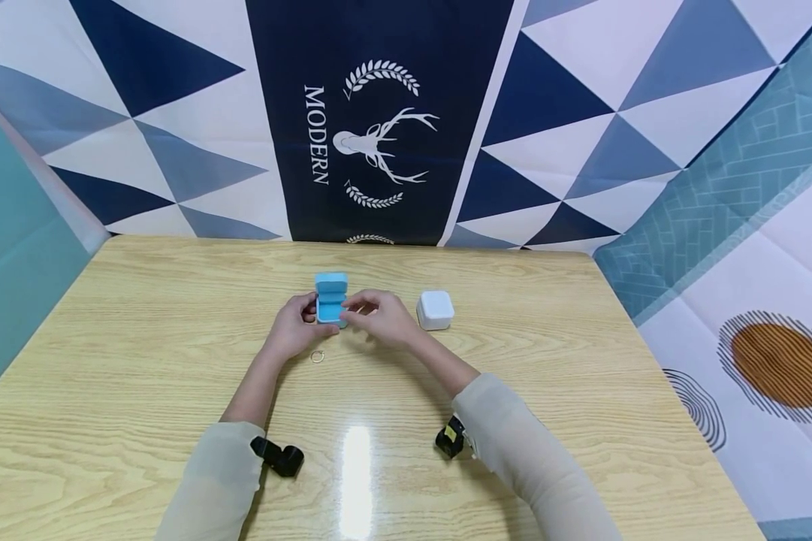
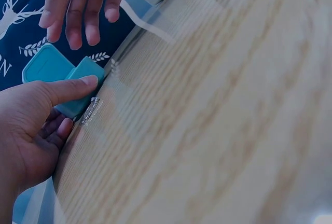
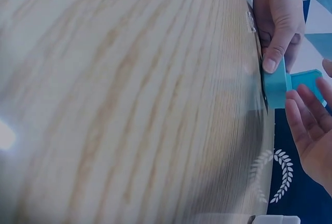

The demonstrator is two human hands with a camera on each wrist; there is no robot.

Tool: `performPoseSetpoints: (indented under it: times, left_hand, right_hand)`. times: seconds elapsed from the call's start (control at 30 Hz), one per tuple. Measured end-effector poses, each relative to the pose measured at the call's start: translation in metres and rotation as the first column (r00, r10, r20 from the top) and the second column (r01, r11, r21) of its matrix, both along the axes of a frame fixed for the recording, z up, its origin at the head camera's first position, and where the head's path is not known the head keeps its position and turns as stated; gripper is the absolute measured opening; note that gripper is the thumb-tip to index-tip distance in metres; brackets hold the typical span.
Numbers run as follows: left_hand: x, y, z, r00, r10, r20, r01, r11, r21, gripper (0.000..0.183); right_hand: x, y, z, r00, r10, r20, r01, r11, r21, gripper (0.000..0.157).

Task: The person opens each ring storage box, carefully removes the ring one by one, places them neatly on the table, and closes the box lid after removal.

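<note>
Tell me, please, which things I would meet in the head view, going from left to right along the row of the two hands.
Left hand → open blue box → right hand → white cube with rounded corners.

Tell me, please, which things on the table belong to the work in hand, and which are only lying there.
Belong to the work:
- Blue box: open, held by the left hand; the right hand is close at its right side.
- Ring: probably; untouched, near the box.

Only lying there, it seems:
- White cube: untouched, farther right.
</note>
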State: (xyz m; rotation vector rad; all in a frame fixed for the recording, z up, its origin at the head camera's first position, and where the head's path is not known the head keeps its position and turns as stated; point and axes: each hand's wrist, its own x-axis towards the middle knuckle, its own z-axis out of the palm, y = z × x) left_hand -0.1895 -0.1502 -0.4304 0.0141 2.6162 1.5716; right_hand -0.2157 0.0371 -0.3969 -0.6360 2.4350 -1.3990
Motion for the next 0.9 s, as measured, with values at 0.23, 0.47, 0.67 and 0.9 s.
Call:
performPoseSetpoints:
  times: [0.23, 0.47, 0.67, 0.9]
  left_hand:
    - [-0.001, 0.001, -0.001, 1.0, 0.011, 0.005, -0.011, 1.0, 0.001, 0.076]
    - [-0.002, 0.0, -0.001, 1.0, 0.011, 0.005, -0.011, 1.0, 0.006, 0.075]
    - [-0.002, 0.0, -0.001, 1.0, 0.012, 0.001, -0.012, 1.0, -0.001, 0.075]
    - [-0.002, 0.0, -0.002, 1.0, 0.017, -0.002, -0.017, 1.0, 0.0, 0.076]
  right_hand:
    - [-0.003, 0.002, 0.005, 0.996, -0.087, -0.015, 0.086, 0.993, -0.076, 0.033]
    - [0.01, 0.001, 0.031, 0.986, -0.161, 0.031, 0.163, 0.981, -0.104, 0.034]
    - [0.001, -0.001, 0.02, 0.985, -0.163, 0.056, 0.169, 0.979, -0.113, 0.034]
    - [-0.011, -0.006, 0.0, 0.984, -0.171, 0.054, 0.179, 0.967, -0.182, 0.036]
